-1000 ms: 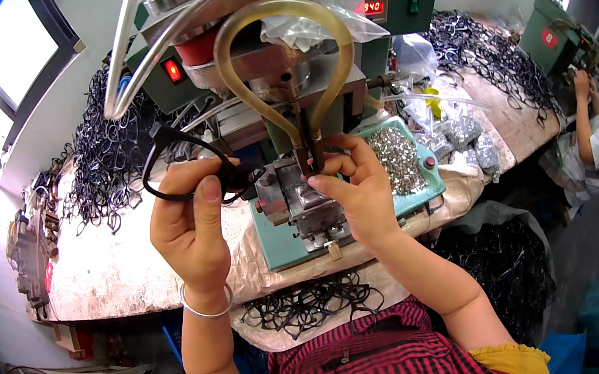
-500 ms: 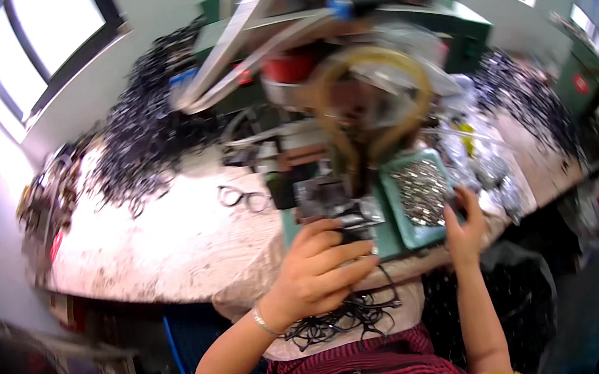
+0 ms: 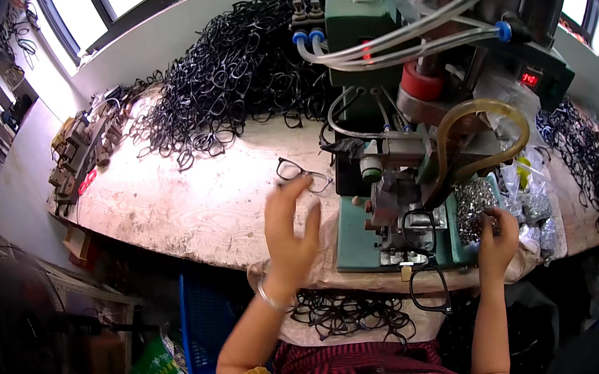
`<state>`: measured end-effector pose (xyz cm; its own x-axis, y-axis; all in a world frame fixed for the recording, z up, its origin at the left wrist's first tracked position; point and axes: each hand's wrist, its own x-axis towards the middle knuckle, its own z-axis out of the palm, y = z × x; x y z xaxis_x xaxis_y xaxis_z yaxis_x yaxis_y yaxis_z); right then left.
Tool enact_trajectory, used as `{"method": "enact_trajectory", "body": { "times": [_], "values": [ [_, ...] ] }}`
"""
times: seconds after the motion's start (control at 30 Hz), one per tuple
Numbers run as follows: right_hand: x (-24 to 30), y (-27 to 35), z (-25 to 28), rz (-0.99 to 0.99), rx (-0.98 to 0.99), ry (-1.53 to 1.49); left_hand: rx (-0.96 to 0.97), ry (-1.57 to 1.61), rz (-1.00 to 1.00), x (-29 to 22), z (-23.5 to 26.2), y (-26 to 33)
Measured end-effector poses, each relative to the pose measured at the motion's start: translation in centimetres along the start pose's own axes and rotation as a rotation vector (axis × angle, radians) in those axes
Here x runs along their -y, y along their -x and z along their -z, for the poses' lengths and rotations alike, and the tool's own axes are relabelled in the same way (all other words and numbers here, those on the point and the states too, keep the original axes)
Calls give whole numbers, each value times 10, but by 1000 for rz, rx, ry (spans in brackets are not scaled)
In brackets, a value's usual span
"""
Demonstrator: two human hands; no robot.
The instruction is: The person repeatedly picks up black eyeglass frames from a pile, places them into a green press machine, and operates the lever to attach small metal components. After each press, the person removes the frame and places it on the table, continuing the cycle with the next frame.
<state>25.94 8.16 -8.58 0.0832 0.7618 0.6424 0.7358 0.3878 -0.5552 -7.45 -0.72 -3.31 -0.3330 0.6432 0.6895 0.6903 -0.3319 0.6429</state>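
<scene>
My left hand (image 3: pixel 292 243) reaches over the table with thumb and index finger apart. The index fingertip meets or covers part of a dark eyeglass frame (image 3: pixel 320 182) lying by itself there. On the right, my right hand (image 3: pixel 499 242) is at a green tray (image 3: pixel 452 225) of small shiny metal parts (image 3: pixel 474 199). Its fingertips are pinched together, and what they hold is too small to name. Between my hands, a black eyeglass frame (image 3: pixel 430 291) sits at the press machine's fixture (image 3: pixel 394 208), one rim hanging past the front edge.
A large heap of black eyeglass frames (image 3: pixel 245 72) covers the back of the table (image 3: pixel 188 210). More frames (image 3: pixel 348 314) lie on my lap. Hoses (image 3: pixel 418 48) loop around the press. Plastic bags (image 3: pixel 535 203) stand right of the tray; a blue crate (image 3: pixel 200 323) is below the table.
The view has swung left. My left hand has left the fixture and moved to the lone frame on the table. A frame now shows at the fixture. My right hand's fingers have closed at the tray.
</scene>
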Motion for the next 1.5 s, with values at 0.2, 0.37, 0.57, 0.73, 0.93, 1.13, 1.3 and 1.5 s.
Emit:
{"method": "enact_trajectory", "body": {
  "times": [0.2, 0.37, 0.57, 0.73, 0.93, 1.13, 1.3, 1.5],
  "values": [
    [2, -11, -21, -265, 76, -295, 519, -391, 167, 162, -34, -35],
    [-17, 25, 15, -332, 5, -250, 478, -222, 277, 125, -16, -3],
    [-35, 60, 64, -196, -58, 28, -182, 260, 560, 119, 30, 32],
    [-29, 63, 61, -345, -79, -145, -311, 432, 641, 83, 30, 33],
    [75, -13, 31, -16, 147, -461, -80, 583, 304, 38, -12, -17],
    [113, -21, -22, -276, 188, -948, -191, 700, 564, 55, -25, 42],
    [105, -17, -19, -326, 240, -1004, -250, 794, 398, 28, -21, 19],
    [128, -19, -14, -381, 263, -1171, 3, 411, -313, -76, -23, -50]
  ]
}}
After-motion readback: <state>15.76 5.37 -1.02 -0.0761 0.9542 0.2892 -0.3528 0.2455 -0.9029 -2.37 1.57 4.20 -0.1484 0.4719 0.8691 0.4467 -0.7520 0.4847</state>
